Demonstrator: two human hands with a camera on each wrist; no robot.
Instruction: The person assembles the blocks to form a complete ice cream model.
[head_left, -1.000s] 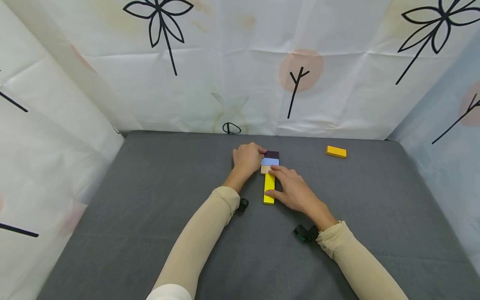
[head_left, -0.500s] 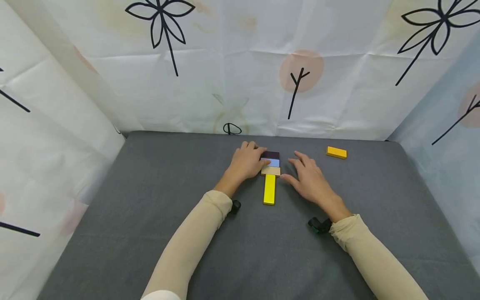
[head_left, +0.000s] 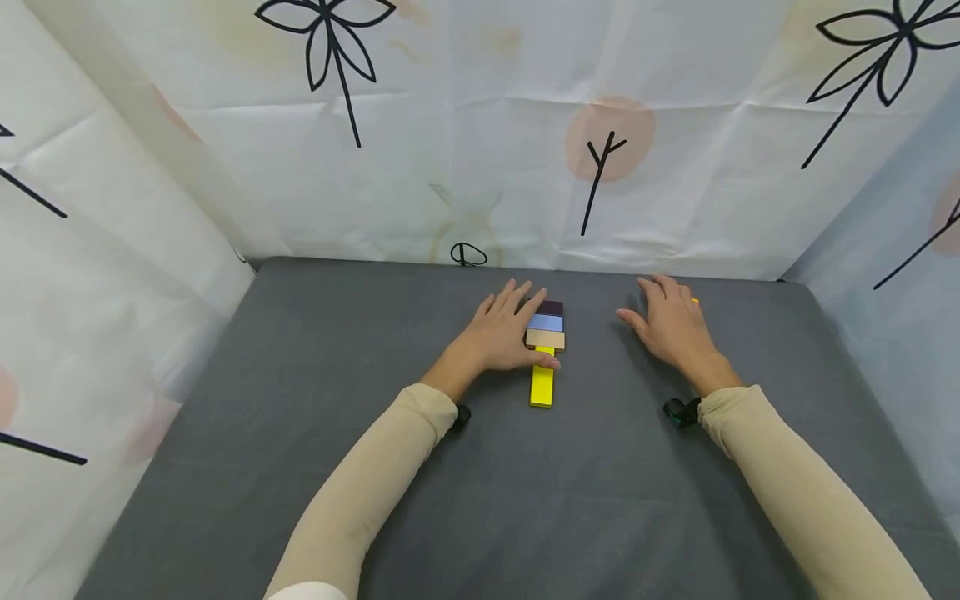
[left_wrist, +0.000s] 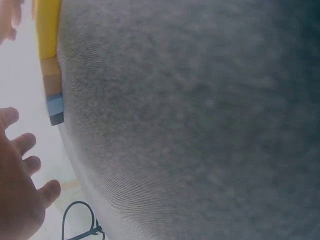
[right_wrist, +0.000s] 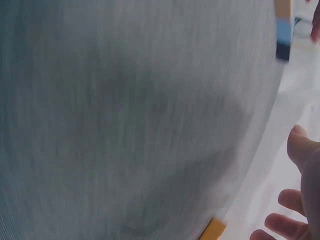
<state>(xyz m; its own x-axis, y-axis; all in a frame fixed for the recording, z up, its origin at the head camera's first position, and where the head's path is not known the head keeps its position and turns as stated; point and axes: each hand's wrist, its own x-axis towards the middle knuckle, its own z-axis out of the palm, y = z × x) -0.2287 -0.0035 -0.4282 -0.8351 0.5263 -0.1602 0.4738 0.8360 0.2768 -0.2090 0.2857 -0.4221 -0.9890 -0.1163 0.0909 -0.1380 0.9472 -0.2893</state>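
Observation:
A row of flat blocks lies on the grey mat: dark purple (head_left: 551, 307), light blue (head_left: 546, 322) and tan (head_left: 545, 339), with a long yellow block (head_left: 542, 385) running toward me. My left hand (head_left: 513, 332) rests just left of the row with its fingers spread, its thumb lying across the join of the tan and yellow blocks. My right hand (head_left: 670, 322) lies flat further right, fingers straight, covering most of a small orange-yellow block (head_left: 695, 301). In the left wrist view the row (left_wrist: 52, 75) sits at the upper left. In the right wrist view the small block (right_wrist: 214, 230) sits at the bottom edge.
The grey mat (head_left: 300, 375) is walled on three sides by white printed sheets (head_left: 450, 125). Dark wrist-camera mounts show under both sleeves (head_left: 681, 412).
My right hand left the long yellow block and moved right and away, onto the small orange-yellow block. My left hand uncurled beside the row, its thumb now across the blocks.

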